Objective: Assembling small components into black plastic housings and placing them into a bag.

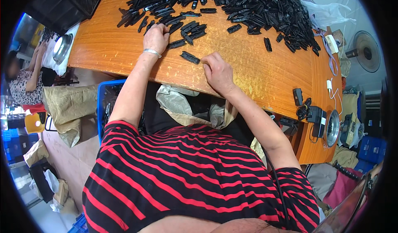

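While bent over the orange wooden table (257, 71), left hand (156, 37) laid knuckles-up at the near edge of the scattered black plastic clips (188, 27), fingers curled down onto a few of them, silver bangle (151, 52) at the wrist. Right hand (218, 72) loosely closed, fingertips pressed to the tabletop just right of a single black clip (190, 57), touching or barely apart, cannot tell which. Beyond both, a big heap of clips (265, 9) across the far side. Black crate (74, 1) at the far left corner. Chargers and cables (309, 110) near the right edge, blue bin (105, 104) and crumpled brown bag (186, 106) under the table's near rim
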Tool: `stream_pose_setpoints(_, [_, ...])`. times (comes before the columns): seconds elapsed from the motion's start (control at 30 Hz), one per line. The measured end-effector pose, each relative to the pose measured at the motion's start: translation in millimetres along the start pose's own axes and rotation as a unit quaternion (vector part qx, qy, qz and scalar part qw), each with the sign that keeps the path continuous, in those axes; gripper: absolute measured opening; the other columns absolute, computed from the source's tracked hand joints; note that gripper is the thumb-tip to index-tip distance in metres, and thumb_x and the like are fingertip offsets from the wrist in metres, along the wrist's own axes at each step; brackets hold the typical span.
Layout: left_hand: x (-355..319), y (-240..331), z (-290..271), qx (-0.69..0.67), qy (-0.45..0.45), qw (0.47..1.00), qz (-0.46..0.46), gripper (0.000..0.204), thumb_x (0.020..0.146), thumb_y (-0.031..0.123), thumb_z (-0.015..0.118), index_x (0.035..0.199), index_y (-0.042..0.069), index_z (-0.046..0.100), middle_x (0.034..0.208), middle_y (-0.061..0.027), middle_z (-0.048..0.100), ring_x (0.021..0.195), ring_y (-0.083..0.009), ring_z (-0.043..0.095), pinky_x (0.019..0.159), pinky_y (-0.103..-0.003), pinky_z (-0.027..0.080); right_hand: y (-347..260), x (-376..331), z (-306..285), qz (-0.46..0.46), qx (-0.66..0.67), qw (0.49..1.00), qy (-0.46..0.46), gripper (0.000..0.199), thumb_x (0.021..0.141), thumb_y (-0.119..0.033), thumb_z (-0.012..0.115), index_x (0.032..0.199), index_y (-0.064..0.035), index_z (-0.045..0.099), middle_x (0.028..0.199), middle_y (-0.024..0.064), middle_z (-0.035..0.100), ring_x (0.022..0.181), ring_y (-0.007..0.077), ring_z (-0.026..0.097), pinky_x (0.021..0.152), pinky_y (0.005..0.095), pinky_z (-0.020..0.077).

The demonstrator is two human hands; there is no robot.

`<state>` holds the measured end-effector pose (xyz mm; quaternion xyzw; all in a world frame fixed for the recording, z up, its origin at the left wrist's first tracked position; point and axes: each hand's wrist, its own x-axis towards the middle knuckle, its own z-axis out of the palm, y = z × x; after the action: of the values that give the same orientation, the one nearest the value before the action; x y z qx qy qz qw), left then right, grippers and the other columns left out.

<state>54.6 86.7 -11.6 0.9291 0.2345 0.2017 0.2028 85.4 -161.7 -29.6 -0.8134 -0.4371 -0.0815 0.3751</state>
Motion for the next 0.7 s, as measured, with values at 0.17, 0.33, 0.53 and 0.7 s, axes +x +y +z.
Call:
stream_pose_setpoints(0.17, [-3,3,-9,0.036,-0.028,0.999,-0.004,0.019,0.078,0.02,0.069,0.09,0.006,0.065,0.093,-0.0122,0.063,0.089,-0.0279,0.061,0.078,-0.038,0.049,1,0,-1,-0.004,-0.006,1.0,0.004,0.009,0.079,-0.007,0.061,0.088,-0.0095,0.061,0.086,0.0086,0.058,0.075,0.0298,0.061,0.062,0.0384,0.0494])
stream_pose_setpoints(0.33, [7,13,-2,0.021,-0.02,0.999,-0.02,0.021,0.079,0.024,0.07,0.093,0.007,0.068,0.1,-0.0128,0.064,0.1,-0.0285,0.058,0.085,-0.038,0.047,-2,1,0,-0.005,-0.009,1.0,0.001,0.009,0.079,-0.007,0.061,0.088,-0.0095,0.061,0.086,0.0085,0.058,0.076,0.03,0.061,0.062,0.0389,0.0493])
stream_pose_setpoints(0.53, [1,3,-7,-0.067,-0.004,0.998,-0.017,0.021,0.082,0.019,0.069,0.097,0.004,0.066,0.084,-0.0085,0.068,0.072,-0.0226,0.064,0.068,-0.031,0.05,-1,-1,1,0.006,0.001,1.0,0.002,0.008,0.08,-0.008,0.061,0.088,-0.0092,0.061,0.084,0.0095,0.059,0.076,0.0304,0.061,0.063,0.0383,0.0495])
stream_pose_setpoints(0.7, [-21,10,-22,-0.457,-0.101,0.866,-0.177,0.014,0.088,0.012,0.064,0.098,0.003,0.064,0.084,-0.0012,0.065,0.075,-0.0106,0.062,0.063,-0.025,0.051,4,10,-4,0.086,0.116,0.99,-0.003,0.012,0.082,-0.009,0.062,0.093,-0.004,0.064,0.087,0.0098,0.063,0.073,0.021,0.063,0.065,0.0339,0.0494])
